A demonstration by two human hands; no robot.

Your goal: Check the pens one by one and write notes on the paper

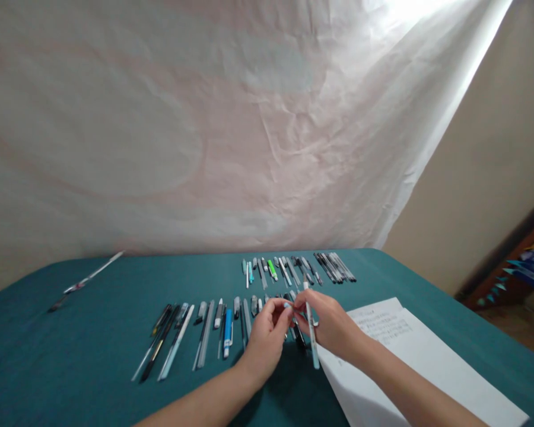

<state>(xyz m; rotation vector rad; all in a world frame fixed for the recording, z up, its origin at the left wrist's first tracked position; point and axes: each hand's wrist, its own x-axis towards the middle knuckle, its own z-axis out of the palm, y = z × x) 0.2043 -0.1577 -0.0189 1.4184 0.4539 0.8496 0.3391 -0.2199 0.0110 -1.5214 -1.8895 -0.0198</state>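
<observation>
My left hand and my right hand meet over the near row of pens, fingertips together. A slim white and light-blue pen is tucked in my right hand, slanting down toward me. My left thumb and fingers are pinched; a small light-blue spot shows at their tips, too small to name. Partly hidden under my hands lie more pens, one of them dark. Left of my hands a blue pen rests on the cloth, beside clear pen parts and a light-blue and white pen.
Pens and caps, one bright green, line the far side of the green table, with a bundle of dark-tipped pens at its right. White paper with handwriting lies under my right forearm. A thin wrapper-like strip lies far left.
</observation>
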